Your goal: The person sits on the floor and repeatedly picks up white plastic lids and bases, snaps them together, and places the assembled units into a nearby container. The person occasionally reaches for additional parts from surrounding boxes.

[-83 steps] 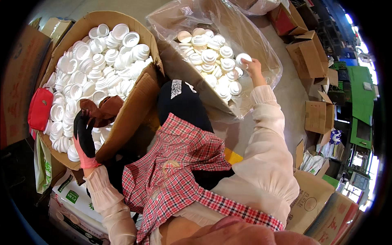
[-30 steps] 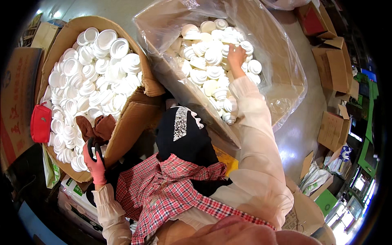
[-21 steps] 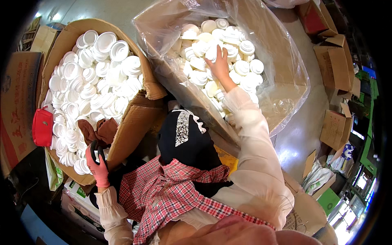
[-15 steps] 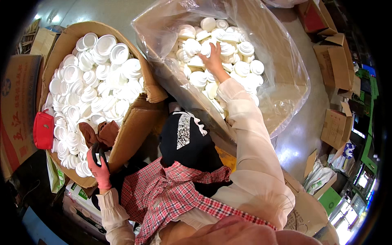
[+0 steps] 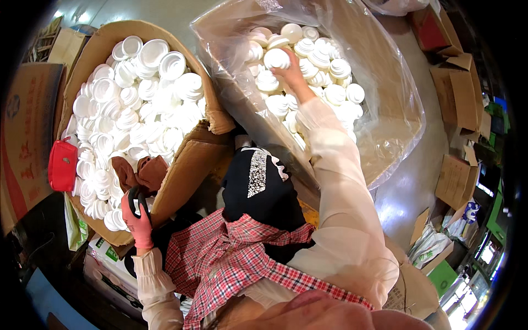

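In the bag-lined box my right hand (image 5: 293,75), bare, has its fingers closed round a round white plastic lid (image 5: 276,59). Around it lie many similar stepped white lids (image 5: 340,69), some stacked or tilted. My left hand (image 5: 138,223) wears a pink glove and rests at the near edge of the left cardboard box (image 5: 187,159). Black curved shapes show at its fingers, and I cannot tell whether they are glove fingertips or a tool's handles. Beside that hand a brown cloth (image 5: 144,173) lies on a heap of white lids (image 5: 132,118).
A clear plastic bag (image 5: 393,118) lines the right box and flares over its sides. A red pouch (image 5: 63,165) hangs at the left box's edge. Brown cartons (image 5: 456,176) stand along the right side. A tall printed carton (image 5: 30,126) stands at far left.
My right hand, spread over the lids before, has now closed on one and lifted it slightly. The whole view has shifted a little. My left hand stays by the left box.
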A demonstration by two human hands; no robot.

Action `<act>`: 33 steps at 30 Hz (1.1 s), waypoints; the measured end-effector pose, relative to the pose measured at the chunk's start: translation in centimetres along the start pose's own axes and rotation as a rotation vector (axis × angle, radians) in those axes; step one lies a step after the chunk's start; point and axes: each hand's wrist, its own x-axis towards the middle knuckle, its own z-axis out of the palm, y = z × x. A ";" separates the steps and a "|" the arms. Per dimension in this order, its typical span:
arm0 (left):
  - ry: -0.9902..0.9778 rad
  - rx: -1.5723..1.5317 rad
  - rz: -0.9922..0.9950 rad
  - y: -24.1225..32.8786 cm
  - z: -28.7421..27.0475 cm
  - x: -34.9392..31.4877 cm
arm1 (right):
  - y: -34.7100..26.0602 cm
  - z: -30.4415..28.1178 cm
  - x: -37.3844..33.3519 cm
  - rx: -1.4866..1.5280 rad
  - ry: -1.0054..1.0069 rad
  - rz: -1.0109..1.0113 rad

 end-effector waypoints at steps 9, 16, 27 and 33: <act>-0.003 -0.005 0.035 0.3 0.2 0.3 | -3.8 -4.6 -5.9 1.013 -0.234 0.212; 0.018 0.020 0.058 0.0 0.0 0.4 | -2.9 -2.5 -4.4 0.705 0.047 0.365; -0.005 -0.050 -0.032 0.3 -0.2 0.0 | -5.0 -0.9 -3.8 0.713 -0.240 0.311; -0.033 -0.261 0.406 7.3 0.2 1.2 | -18.4 -3.6 -9.2 0.625 -0.402 -0.017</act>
